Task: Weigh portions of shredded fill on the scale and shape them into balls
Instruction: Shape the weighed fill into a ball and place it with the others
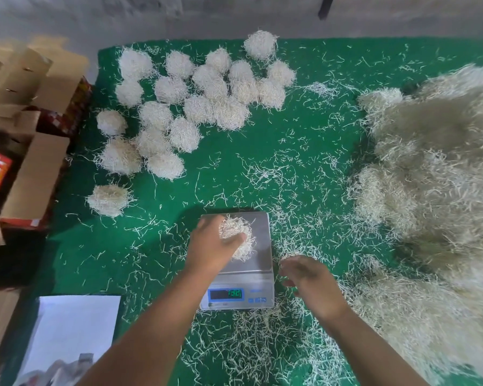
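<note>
A small digital scale (260,246) with a steel platform and a lit green display sits on the green mat near the front. A clump of pale shredded fill (239,238) lies on the platform. My left hand (211,246) grips this clump from the left, thumb across its front. My right hand (311,282) hovers just right of the scale with fingers loosely curled and a few strands at the fingertips. A big loose heap of shredded fill (435,196) covers the right side. Several finished fill balls (184,107) are grouped at the back left.
Open cardboard boxes (31,162) stand along the left edge, one with a red printed carton inside. A white sheet (73,332) lies at the front left. Loose strands are scattered all over the green mat (304,151). A grey wall bounds the far side.
</note>
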A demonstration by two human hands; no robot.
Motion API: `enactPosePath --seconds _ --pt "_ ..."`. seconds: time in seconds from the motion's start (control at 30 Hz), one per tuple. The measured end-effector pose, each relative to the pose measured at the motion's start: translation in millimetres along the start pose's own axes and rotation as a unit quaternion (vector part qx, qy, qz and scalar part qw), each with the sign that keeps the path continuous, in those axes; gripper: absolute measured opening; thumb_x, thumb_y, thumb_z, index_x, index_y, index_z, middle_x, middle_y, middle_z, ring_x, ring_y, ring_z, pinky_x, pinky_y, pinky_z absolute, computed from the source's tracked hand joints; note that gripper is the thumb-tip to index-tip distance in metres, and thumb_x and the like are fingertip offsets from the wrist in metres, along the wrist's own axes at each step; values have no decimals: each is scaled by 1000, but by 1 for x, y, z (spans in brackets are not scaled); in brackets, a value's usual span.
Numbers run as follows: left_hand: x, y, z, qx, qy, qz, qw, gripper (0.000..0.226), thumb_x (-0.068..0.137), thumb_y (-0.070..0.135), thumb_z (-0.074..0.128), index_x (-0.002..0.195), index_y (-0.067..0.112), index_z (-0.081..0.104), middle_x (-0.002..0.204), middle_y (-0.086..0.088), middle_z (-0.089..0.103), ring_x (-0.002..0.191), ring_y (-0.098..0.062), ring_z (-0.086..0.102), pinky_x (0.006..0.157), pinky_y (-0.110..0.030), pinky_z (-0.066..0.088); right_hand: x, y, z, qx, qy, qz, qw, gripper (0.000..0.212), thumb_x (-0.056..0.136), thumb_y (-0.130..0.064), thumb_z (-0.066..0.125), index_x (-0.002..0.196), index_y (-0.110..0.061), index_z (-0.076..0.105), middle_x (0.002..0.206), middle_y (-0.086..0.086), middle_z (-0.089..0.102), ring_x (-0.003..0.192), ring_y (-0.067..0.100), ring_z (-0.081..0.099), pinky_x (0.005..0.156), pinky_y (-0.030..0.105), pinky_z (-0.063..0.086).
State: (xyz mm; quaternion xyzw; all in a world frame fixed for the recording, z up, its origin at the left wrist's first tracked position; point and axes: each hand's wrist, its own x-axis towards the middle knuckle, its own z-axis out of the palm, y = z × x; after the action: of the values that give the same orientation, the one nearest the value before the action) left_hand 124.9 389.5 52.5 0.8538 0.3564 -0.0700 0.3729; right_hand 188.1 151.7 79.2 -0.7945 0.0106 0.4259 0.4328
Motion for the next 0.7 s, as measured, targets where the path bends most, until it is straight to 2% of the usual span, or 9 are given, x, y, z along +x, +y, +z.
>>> enactPosePath --seconds 0.07,0.13,0.17,0.27,0.33,0.43,0.47,0.57,0.7 --pt "-9 -2 -7 -30 11 -7 999 74 86 63 73 147 26 52 147 -1 47 120 -16 62 106 -38 47 -4 0 5 -22 -5 -1 1000 16 106 -38 58 105 -32 73 89 -14 78 93 24 76 72 28 56" --pt "-18 -1 -17 -46 25 7 999 65 90 60 72 144 31 54 138 5 48 100 6 60 91 -26 47 -8 -2 13 -25 -11 1 1000 16 106 -39 58 110 -33 73 93 -9 79 98 27 77 70 34 59" --pt "-24 -1 -22 -52 37 21 998 57 92 54 72 142 31 56 133 6 50 96 8 59 86 -24 47 -9 -3 16 -18 -15 1 1000 17 107 -37 58 113 -32 72 98 -7 80 99 31 76 72 36 59" --pt "-41 -2 -36 -65 75 47 994 35 97 29 70 132 27 66 123 5 60 102 -10 64 91 -32 54 -18 -7 22 -18 -18 -10 1000 18 107 -34 58 117 -31 73 104 -6 79 96 18 78 80 36 65" --pt "-55 -5 -43 -83 99 54 990 27 98 16 68 123 24 71 117 7 68 99 -5 65 93 -34 57 -29 -10 21 -13 -15 -17 1000 15 107 -33 59 113 -31 73 103 -5 79 91 12 77 69 30 60" --pt "-79 -16 -53 -106 129 76 983 23 98 8 67 115 21 74 111 13 71 97 15 56 84 -5 47 -50 -11 16 -42 12 -29 999 12 106 -32 61 104 -30 73 97 -8 79 83 9 75 59 20 55" --pt "-88 -21 -53 -108 131 87 982 23 98 7 67 115 21 74 110 14 70 97 17 55 80 -1 43 -58 -7 11 -59 26 -28 998 12 106 -31 62 101 -29 73 96 -7 78 82 9 74 58 18 54" --pt "-115 -34 -40 -130 113 95 980 25 99 8 66 115 25 73 107 19 69 97 14 56 79 -9 41 -82 16 -2 -54 58 -17 997 8 105 -20 65 102 -24 73 100 0 76 75 12 70 58 21 56" --pt "-147 -37 -5 -158 59 82 982 24 99 7 66 113 26 73 108 15 72 94 5 62 74 -16 45 -112 49 -17 -38 100 -7 994 14 104 -13 66 117 -15 71 111 0 74 97 18 74 76 21 61"
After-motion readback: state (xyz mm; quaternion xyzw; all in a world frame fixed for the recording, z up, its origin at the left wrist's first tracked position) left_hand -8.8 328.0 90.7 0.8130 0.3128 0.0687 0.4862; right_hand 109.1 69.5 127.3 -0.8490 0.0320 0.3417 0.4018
